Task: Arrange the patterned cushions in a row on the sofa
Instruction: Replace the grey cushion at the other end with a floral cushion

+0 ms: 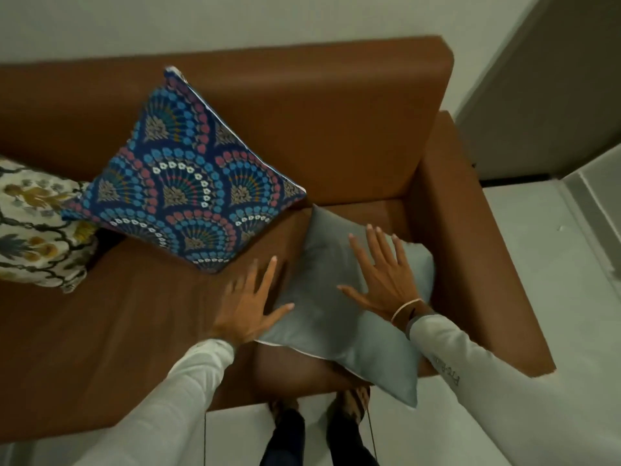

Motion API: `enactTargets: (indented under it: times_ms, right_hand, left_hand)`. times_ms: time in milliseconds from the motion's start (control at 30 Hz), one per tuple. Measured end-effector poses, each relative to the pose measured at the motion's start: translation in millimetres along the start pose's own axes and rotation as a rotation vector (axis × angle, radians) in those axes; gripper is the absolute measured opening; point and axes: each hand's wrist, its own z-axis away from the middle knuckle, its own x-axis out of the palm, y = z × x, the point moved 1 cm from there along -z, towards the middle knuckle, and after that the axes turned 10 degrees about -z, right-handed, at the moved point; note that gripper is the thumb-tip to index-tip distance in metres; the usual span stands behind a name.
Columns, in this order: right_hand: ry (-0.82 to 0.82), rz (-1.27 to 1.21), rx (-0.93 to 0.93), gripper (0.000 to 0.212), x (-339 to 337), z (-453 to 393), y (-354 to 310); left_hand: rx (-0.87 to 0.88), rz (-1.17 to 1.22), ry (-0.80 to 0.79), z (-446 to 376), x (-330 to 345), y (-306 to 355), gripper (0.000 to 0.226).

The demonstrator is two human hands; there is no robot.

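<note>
— Pressing down on that plain grey satin cushion (pixel 339 317), are both hands?
— Yes. The right hand (pixel 386 280) lies flat on its top with fingers spread wide, gripping nothing. The left hand (pixel 248 307) is splayed too, its thumb on the cushion's left edge and its fingers over the seat of the brown leather sofa (pixel 336 129).
— Where does the grey one sit?
— At the right end of the seat, just beside the armrest, its near corner hanging past the front edge.
— And the patterned ones?
— The dark blue cushion with pink and blue fan motifs (pixel 188 183) leans tilted on one corner against the backrest. The cream cushion with a gold and blue floral print (pixel 33 223) sits left of it, overlapped by the blue one's corner.
</note>
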Motion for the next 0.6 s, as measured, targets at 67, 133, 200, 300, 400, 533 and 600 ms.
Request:
enactTargets:
  times_ms: [67,133,200,300,400,533,600]
  right_hand:
    - [-0.080,0.006,0.011,0.099,28.6,28.1,4.5]
    - [-0.135,0.001,0.012,0.100,51.9,51.6,5.1]
    - [-0.169,-0.009,-0.006,0.100,67.9,69.7,1.7]
    - [-0.215,-0.015,-0.018,0.107,71.8,87.3,-11.7]
    - [-0.269,0.009,-0.070,0.120,61.6,99.8,-34.6]
    - [-0.129,0.095,0.009,0.096,28.5,103.1,-77.0]
    - [-0.011,0.103,0.137,0.084,3.2,94.3,-82.3]
  left_hand:
    - [-0.066,0.214,-0.191,16.5,42.1,9.1,0.098]
    - [-0.150,0.356,-0.306,27.9,73.5,18.3,0.091]
    - [-0.248,0.480,-0.345,32.0,91.0,25.9,0.085]
    - [-0.238,0.650,-0.292,22.3,84.9,32.8,0.075]
    - [-0.179,0.678,-0.330,12.4,60.0,44.7,0.082]
    - [-0.166,1.093,-0.428,8.2,-1.2,74.7,0.091]
    - [-0.200,1.285,-0.406,-0.5,-35.0,91.4,0.085]
